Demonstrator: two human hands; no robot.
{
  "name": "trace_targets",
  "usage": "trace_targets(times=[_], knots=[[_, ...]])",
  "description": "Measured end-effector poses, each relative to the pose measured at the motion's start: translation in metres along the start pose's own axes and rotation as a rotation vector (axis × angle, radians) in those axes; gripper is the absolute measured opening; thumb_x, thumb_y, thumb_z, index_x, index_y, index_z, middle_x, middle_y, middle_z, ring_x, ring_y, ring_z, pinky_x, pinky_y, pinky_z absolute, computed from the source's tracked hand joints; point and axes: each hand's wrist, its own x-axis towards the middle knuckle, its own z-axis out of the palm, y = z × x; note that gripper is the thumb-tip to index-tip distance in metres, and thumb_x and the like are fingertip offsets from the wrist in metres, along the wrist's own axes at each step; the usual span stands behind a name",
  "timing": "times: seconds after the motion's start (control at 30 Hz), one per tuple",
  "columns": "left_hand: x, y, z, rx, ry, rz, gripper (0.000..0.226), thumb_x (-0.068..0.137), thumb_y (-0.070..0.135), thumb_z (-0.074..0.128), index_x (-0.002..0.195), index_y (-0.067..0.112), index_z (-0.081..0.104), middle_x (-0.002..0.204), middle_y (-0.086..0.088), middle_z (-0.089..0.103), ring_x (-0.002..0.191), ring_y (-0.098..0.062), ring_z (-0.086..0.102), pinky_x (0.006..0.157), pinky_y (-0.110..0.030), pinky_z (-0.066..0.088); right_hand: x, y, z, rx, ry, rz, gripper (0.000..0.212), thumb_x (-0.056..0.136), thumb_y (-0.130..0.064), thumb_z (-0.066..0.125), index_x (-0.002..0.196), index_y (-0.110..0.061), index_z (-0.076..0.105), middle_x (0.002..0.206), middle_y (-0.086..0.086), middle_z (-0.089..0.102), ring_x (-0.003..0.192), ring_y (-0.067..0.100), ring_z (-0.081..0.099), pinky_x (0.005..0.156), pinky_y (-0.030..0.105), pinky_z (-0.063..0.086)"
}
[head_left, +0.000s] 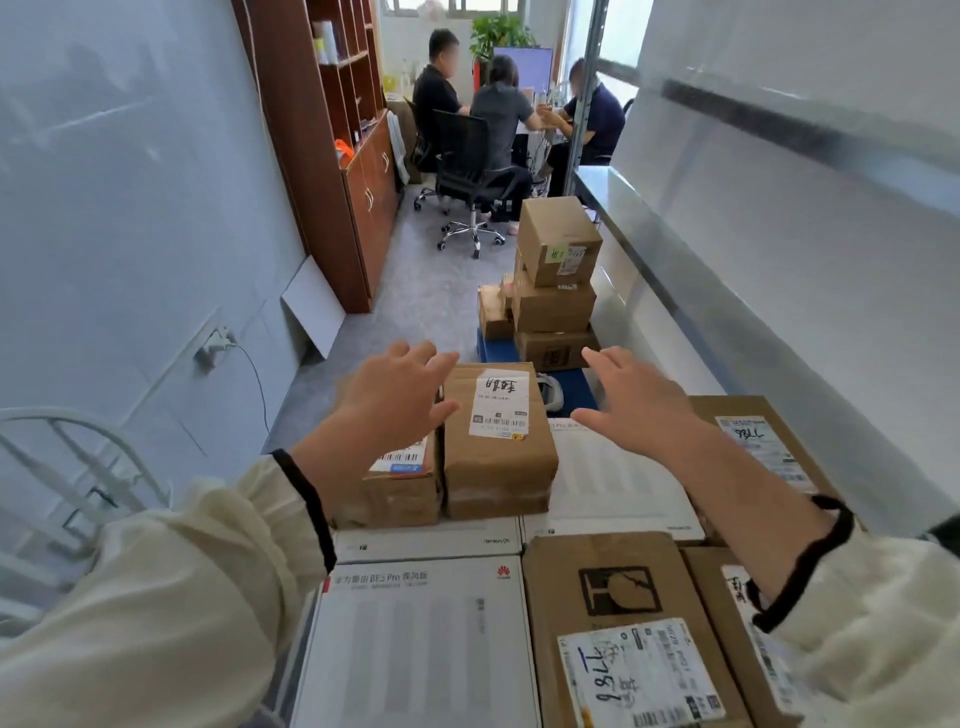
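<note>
— Could we see the whole of the left box (402, 493)?
— No; our left hand (395, 400) covered most of its top and label.
— And the fine print on the middle box (498, 467)?
— Too small for us to read. The view's lower edge cut off the white box (421, 649).

Matt brown cardboard parcel (498, 441) with a paper label and glossy tape; smooth white carton (421, 639) nearby
</note>
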Motion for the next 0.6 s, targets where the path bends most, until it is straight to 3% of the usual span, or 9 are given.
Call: trace_targets(times=[0.17,0.33,0.6], knots=[[-0.012,0.021,-0.027,-0.024,0.003,0.095,0.063,0.091,0.056,0.043,0.144,0.024,0.029,0.139,-0.001,0.044,0.122,-0.023,0.043,0.086,-0.034,0.046,-0.058,0.005,-0.031,-0.072,0.043,0.096,0.076,0.086,-0.053,0.057,0.146,-0.025,0.021,0.147,0.0,0.034,0.126,0.023,0.044,0.093,0.037,0.047],[-0.025,0.068,-0.043,-0.055,0.013,0.248,0.06,0.092,0.059,0.039,0.141,0.026,0.035,0.138,0.001,0.044,0.123,-0.023,0.044,0.09,-0.036,0.045,-0.147,0.023,-0.042,-0.029,0.032,0.328,0.074,0.086,-0.05,0.057,0.145,-0.023,0.023,0.147,0.002,0.031,0.125,0.025,0.042,0.09,0.038,0.044],[-0.067,0.253,-0.081,-0.249,0.046,0.673,0.063,0.089,0.062,0.042,0.143,0.031,0.033,0.147,-0.001,0.036,0.131,-0.029,0.037,0.099,-0.044,0.041,-0.363,0.065,-0.05,0.097,0.135,0.832,0.074,0.083,-0.049,0.063,0.143,-0.022,0.03,0.146,0.005,0.035,0.128,0.028,0.042,0.103,0.039,0.039]])
